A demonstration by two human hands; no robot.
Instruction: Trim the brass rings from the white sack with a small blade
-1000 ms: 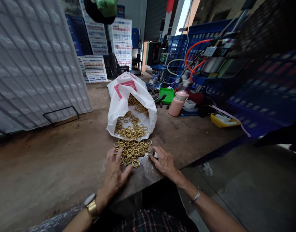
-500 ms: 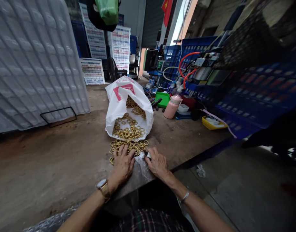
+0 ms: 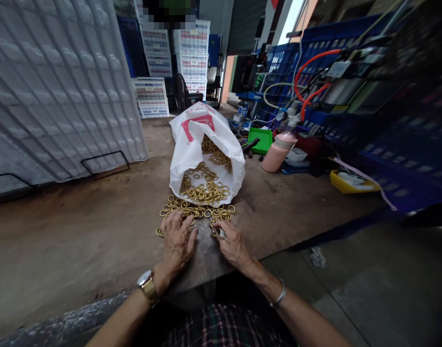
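Observation:
A white plastic bag (image 3: 177, 159) with red print lies on its side on the worktable, its mouth facing me. Many brass-coloured rings (image 3: 206, 193) fill its opening, and a loose pile of rings (image 3: 188, 208) spreads out in front. My left hand (image 3: 177, 241) rests at the near left edge of this pile, fingers spread and touching rings. My right hand (image 3: 232, 243) is at the pile's right side, its fingers curled around a small whitish object (image 3: 221, 233) mostly hidden by them. Rings lie by its fingertips.
A pink bottle (image 3: 275, 156), a green tray (image 3: 260, 140) and a yellow tray (image 3: 351, 183) stand on the table's right. Large translucent plastic trays (image 3: 65, 86) rise at the left. The table edge (image 3: 296, 243) drops to the floor on the right.
My hands have moved apart, the left one shifting left with some rings. The clear plastic between them no longer shows, leaving bare tabletop. The camera view has turned slightly.

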